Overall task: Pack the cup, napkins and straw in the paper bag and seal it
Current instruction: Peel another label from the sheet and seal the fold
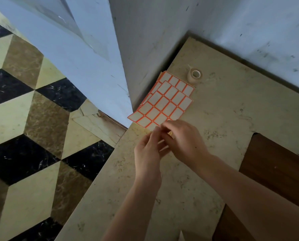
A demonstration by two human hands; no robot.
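Observation:
Several sheets of white stickers with orange borders (pixel 164 101) lie stacked on the beige marble counter (pixel 220 119), near the wall corner. My left hand (pixel 148 150) and my right hand (pixel 183 141) meet at the near edge of the top sheet, fingertips pinched together on its lower corner. Whether a single sticker is lifted free is hidden by my fingers. No cup, napkins, straw or paper bag are in view.
A small roll of tape (pixel 195 75) stands just behind the sticker sheets by the wall. A dark wooden panel (pixel 276 171) is set into the counter at right. The counter's left edge drops to a patterned tile floor (pixel 32 119). Pale blue walls close the corner.

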